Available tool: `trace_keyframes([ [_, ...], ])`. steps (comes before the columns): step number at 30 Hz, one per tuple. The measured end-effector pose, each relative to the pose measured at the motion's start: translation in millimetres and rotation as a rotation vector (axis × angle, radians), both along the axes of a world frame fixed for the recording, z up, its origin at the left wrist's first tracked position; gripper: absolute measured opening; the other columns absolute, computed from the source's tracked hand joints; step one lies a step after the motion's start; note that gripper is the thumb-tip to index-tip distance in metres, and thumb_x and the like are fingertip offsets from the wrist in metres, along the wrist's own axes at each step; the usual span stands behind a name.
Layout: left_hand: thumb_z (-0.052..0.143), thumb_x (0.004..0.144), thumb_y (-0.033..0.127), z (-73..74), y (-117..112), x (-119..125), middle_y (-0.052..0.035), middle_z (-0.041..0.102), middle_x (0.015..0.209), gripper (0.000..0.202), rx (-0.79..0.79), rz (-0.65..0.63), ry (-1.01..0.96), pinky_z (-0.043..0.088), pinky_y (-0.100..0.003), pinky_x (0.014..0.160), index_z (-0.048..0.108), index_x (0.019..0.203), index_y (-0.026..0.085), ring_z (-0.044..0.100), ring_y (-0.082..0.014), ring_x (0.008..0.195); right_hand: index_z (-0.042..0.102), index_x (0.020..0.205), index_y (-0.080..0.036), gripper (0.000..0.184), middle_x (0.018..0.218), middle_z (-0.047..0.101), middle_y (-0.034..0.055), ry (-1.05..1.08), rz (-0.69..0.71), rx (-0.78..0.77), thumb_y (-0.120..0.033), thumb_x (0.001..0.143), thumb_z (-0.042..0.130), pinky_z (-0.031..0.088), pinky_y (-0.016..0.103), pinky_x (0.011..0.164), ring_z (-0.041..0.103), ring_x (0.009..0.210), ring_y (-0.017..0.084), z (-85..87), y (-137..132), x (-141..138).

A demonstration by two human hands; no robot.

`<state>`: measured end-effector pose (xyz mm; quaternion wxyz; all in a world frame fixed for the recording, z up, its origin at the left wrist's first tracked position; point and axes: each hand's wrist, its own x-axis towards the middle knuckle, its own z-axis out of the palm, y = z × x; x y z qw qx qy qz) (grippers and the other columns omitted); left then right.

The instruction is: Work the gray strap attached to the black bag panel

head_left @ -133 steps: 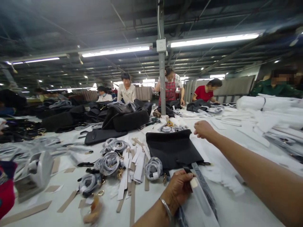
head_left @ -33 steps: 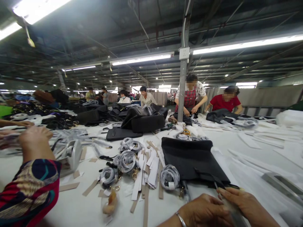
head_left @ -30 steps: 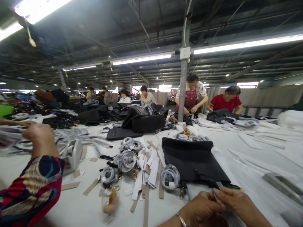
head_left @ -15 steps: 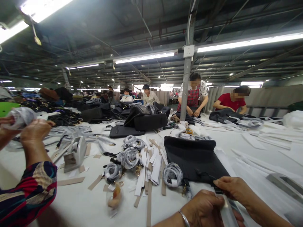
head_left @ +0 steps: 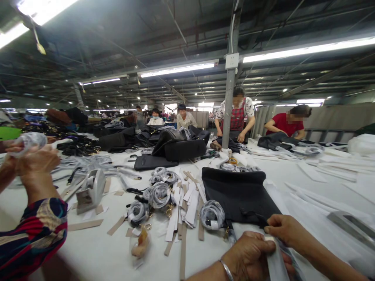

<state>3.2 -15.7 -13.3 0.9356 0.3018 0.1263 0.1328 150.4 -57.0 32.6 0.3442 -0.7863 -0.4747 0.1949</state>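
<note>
My left hand [head_left: 253, 251], with a silver bangle [head_left: 227, 269] at the wrist, is closed on a whitish flat strip [head_left: 275, 259] that runs down out of the picture. Just beside it, my right hand [head_left: 284, 230] pinches at the upper end of the strip, by a dark strap end. Whether its fingertips hold the strip, the strap or both, I cannot tell. A black bag [head_left: 234, 195] lies flat beyond both hands, its near edge close to my right fingers. Left of the bag rests a coiled strap [head_left: 212, 215] in clear wrap with a gold clasp [head_left: 226, 233].
At the left, a co-worker's hands [head_left: 36, 160] hold a wrapped coil. A tape dispenser [head_left: 92, 191] stands near them; another grey dispenser [head_left: 351, 230] is at the right. Wrapped coils [head_left: 159, 195], paper strips [head_left: 191, 207] and a black bag pile [head_left: 184, 148] cover mid-table. A post [head_left: 229, 105] rises behind.
The co-worker's hands at the left have shifted a little with the coil. Across the table, the person in the checked apron has moved their arms apart. My hands keep nearly the same place.
</note>
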Motion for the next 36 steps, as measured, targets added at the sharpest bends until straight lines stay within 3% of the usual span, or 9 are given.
trace_keyframes([
  [3,0.066,0.066,0.021,0.9,-0.7,-0.4,-0.0147,0.062,0.072,0.025,-0.022,-0.066,0.066,0.048,-0.04,0.071,0.062,0.086,0.006,0.062,-0.0235,0.061,0.044,0.057,-0.02,0.03,0.042,0.037,-0.0058,0.276,-0.012,-0.02,-0.045,0.056,0.061,0.019,0.023,0.043,0.029,0.04,0.008,-5.4,-3.2,-1.1],
  [5,0.062,0.07,0.021,2.8,-0.8,-1.9,-0.0158,0.062,0.074,0.025,-0.049,-0.1,0.08,0.048,-0.038,0.068,0.063,0.088,0.003,0.063,-0.0233,0.063,0.042,0.057,-0.021,0.036,0.041,0.033,-0.007,0.354,-0.036,-0.014,-0.051,0.057,0.061,0.018,0.023,0.042,0.026,0.039,0.007,-3.3,-5.3,-5.4],
  [12,0.062,0.07,0.021,8.6,-1.4,-4.2,-0.0152,0.061,0.073,0.022,-0.034,-0.044,0.046,0.05,-0.037,0.06,0.061,0.084,0.005,0.062,-0.0228,0.057,0.049,0.054,-0.019,0.031,0.045,0.047,-0.0024,0.148,0.004,0.017,-0.044,0.059,0.066,0.029,0.023,0.041,0.04,0.042,0.01,8.8,-2.6,-16.5],
  [17,0.063,0.067,0.018,13.7,-3.9,-6.3,-0.0134,0.063,0.073,0.019,-0.016,0.009,0.025,0.051,-0.034,0.062,0.062,0.082,0.005,0.062,-0.0206,0.06,0.049,0.054,-0.018,0.028,0.042,0.046,-0.0032,0.229,-0.05,-0.008,-0.041,0.055,0.065,0.024,0.022,0.04,0.037,0.039,0.008,19.3,-7.0,-24.5],
  [25,0.07,0.067,0.015,21.2,-4.1,-13.7,-0.013,0.066,0.079,0.023,0.031,-0.008,0.025,0.053,-0.032,0.065,0.057,0.084,0.009,0.064,-0.0199,0.065,0.05,0.06,-0.017,0.025,0.046,0.046,-0.0051,0.399,-0.09,0.007,-0.035,0.054,0.066,0.028,0.022,0.045,0.039,0.045,0.008,44.2,-19.2,-37.4],
  [29,0.07,0.068,0.014,18.5,-5.5,-12.6,-0.0139,0.067,0.08,0.022,0.037,0.006,0.043,0.053,-0.032,0.063,0.054,0.081,0.01,0.065,-0.0198,0.064,0.053,0.058,-0.015,0.023,0.05,0.049,-0.0035,0.389,-0.147,0.03,-0.033,0.054,0.068,0.03,0.021,0.046,0.043,0.05,0.009,40.2,-22.6,-36.9],
  [36,0.07,0.068,0.013,13.5,-10.1,-4.7,-0.0088,0.064,0.071,0.022,0.041,0.081,0.019,0.05,-0.026,0.058,0.052,0.081,0.011,0.062,-0.0172,0.061,0.046,0.059,-0.019,0.019,0.045,0.046,-0.006,0.373,-0.288,0.129,-0.028,0.062,0.063,0.03,0.021,0.041,0.042,0.042,0.009,21.2,-23.9,-52.6],
])
